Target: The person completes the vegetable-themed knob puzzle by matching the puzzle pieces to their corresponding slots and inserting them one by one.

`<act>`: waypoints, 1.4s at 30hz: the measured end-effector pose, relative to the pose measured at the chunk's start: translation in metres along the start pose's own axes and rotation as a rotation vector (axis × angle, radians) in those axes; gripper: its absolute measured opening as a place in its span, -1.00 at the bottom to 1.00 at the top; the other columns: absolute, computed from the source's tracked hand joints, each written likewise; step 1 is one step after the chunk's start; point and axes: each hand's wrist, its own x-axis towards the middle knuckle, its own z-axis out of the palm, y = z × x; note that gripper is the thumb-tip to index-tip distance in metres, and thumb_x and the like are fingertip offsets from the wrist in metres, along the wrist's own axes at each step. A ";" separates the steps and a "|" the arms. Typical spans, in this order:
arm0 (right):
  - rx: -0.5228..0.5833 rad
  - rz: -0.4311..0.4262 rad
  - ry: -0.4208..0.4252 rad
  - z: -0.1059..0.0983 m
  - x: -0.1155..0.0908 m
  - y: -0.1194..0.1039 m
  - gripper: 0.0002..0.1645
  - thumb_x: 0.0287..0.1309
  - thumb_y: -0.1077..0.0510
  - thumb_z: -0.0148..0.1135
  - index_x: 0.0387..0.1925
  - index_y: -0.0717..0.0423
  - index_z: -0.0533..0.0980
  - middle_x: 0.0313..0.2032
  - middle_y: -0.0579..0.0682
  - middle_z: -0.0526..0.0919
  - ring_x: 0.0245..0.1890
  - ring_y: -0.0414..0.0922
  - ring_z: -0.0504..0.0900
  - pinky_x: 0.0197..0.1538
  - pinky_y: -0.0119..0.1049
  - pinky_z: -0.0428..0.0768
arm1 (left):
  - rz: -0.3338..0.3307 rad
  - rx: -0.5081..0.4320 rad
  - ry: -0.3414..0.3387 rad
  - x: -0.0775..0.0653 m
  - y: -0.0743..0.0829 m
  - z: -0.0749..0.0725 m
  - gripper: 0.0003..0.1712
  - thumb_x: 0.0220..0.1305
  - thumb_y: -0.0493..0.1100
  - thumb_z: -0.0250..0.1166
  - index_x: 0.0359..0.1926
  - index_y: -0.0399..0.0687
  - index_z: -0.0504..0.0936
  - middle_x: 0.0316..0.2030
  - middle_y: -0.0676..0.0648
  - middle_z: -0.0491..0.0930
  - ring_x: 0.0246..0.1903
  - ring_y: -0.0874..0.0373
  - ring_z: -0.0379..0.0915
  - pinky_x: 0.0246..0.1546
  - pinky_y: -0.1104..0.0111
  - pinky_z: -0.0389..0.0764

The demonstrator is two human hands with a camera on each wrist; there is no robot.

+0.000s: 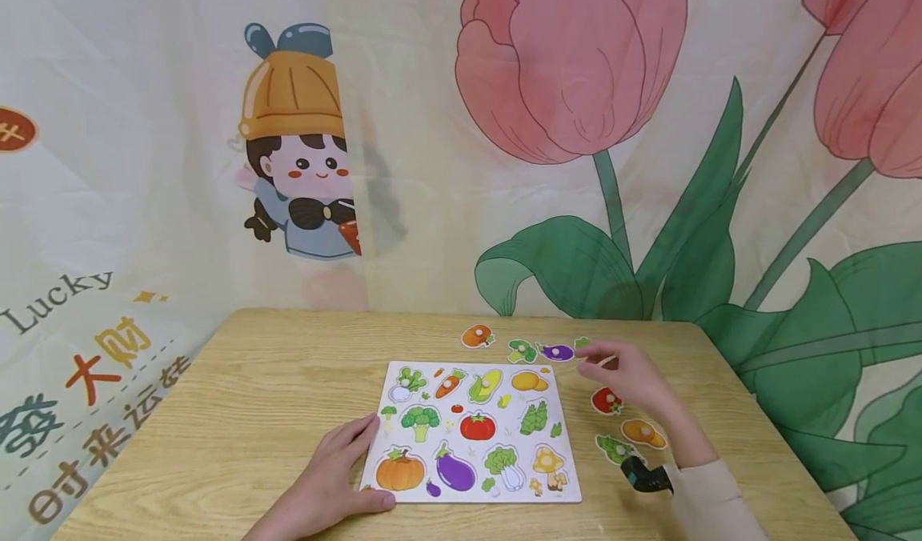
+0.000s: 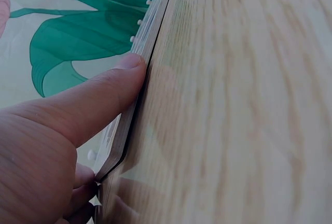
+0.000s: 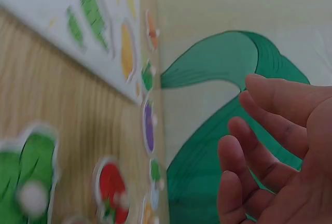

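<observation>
A white vegetable puzzle board (image 1: 504,422) lies on the table. My left hand (image 1: 327,465) grips its near left corner, thumb against the front edge and fingers along the left edge; the left wrist view shows the thumb (image 2: 111,86) pressing that edge. Beyond the board's far right corner, my right hand (image 1: 630,377) hovers with loosely bent fingers, holding nothing. Closest to its fingertips are a purple eggplant piece (image 1: 557,353) and a partly hidden green piece (image 1: 582,342). A red tomato piece (image 1: 607,401) lies below that hand.
Behind the board sit an orange pumpkin piece (image 1: 478,336) and a broccoli piece (image 1: 522,351). A brown potato piece (image 1: 643,434) and a green vegetable piece (image 1: 612,447) lie at its right, near the right wrist's black camera (image 1: 646,475). A printed curtain (image 1: 410,165) hangs behind the table.
</observation>
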 end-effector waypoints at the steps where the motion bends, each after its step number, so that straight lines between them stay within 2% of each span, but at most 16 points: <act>1: -0.014 0.001 0.003 -0.004 -0.005 0.004 -0.68 0.41 0.07 0.40 0.11 0.08 0.72 -0.05 0.01 0.73 -0.11 -0.04 0.63 -0.09 -0.25 0.68 | 0.000 0.001 0.001 0.000 0.000 0.000 0.42 -0.06 0.44 0.62 0.60 -0.29 0.26 0.60 -0.25 0.19 0.55 -0.36 -0.01 0.45 -0.32 0.19; 10: -0.148 -0.008 -0.019 -0.032 -0.041 0.053 -0.78 0.34 0.12 0.46 -0.03 0.09 0.76 -0.15 -0.07 0.73 -0.20 -0.13 0.61 -0.18 -0.34 0.63 | -0.002 0.010 0.004 0.002 -0.002 0.001 0.42 -0.07 0.43 0.63 0.61 -0.27 0.25 0.59 -0.24 0.20 0.55 -0.35 0.00 0.46 -0.31 0.19; 20: -0.133 -0.085 -0.106 -0.045 -0.068 0.095 -0.82 0.31 0.16 0.49 -0.08 0.08 0.76 -0.24 -0.12 0.69 -0.35 -0.29 0.55 -0.33 -0.38 0.58 | -0.007 0.014 0.002 0.002 -0.003 0.001 0.42 -0.07 0.44 0.63 0.61 -0.27 0.25 0.59 -0.23 0.20 0.55 -0.33 0.01 0.46 -0.29 0.19; 26: -0.101 -0.110 -0.101 -0.040 -0.070 0.104 -0.81 0.29 0.14 0.51 -0.08 0.04 0.76 -0.26 -0.11 0.69 -0.43 -0.31 0.58 -0.43 -0.36 0.58 | -0.052 -0.005 -0.020 0.002 -0.003 0.002 0.43 -0.08 0.44 0.63 0.63 -0.22 0.24 0.61 -0.19 0.17 0.57 -0.30 -0.03 0.48 -0.28 0.19; 32: -0.103 -0.046 -0.118 -0.034 -0.068 0.102 -0.84 0.28 0.10 0.52 -0.13 0.00 0.76 -0.28 -0.08 0.66 -0.47 -0.26 0.53 -0.47 -0.34 0.58 | -0.071 -0.016 -0.031 0.001 -0.001 0.001 0.42 -0.08 0.40 0.65 0.62 -0.23 0.24 0.61 -0.20 0.17 0.57 -0.32 -0.04 0.47 -0.29 0.18; 36: -0.135 -0.017 -0.107 -0.031 -0.069 0.103 -0.86 0.26 0.09 0.53 -0.15 -0.04 0.77 -0.30 -0.12 0.65 -0.43 -0.24 0.50 -0.45 -0.35 0.57 | -0.066 -0.020 -0.034 0.001 0.000 0.001 0.41 -0.07 0.40 0.65 0.62 -0.23 0.24 0.62 -0.19 0.16 0.57 -0.31 -0.05 0.48 -0.29 0.18; 42: -0.156 -0.021 -0.092 -0.029 -0.069 0.106 -0.90 0.25 0.10 0.54 -0.20 -0.08 0.77 -0.31 -0.15 0.64 -0.41 -0.26 0.49 -0.41 -0.37 0.54 | -0.050 -0.011 -0.036 0.002 -0.001 0.001 0.41 -0.06 0.40 0.65 0.62 -0.24 0.24 0.62 -0.20 0.16 0.57 -0.33 -0.05 0.46 -0.30 0.20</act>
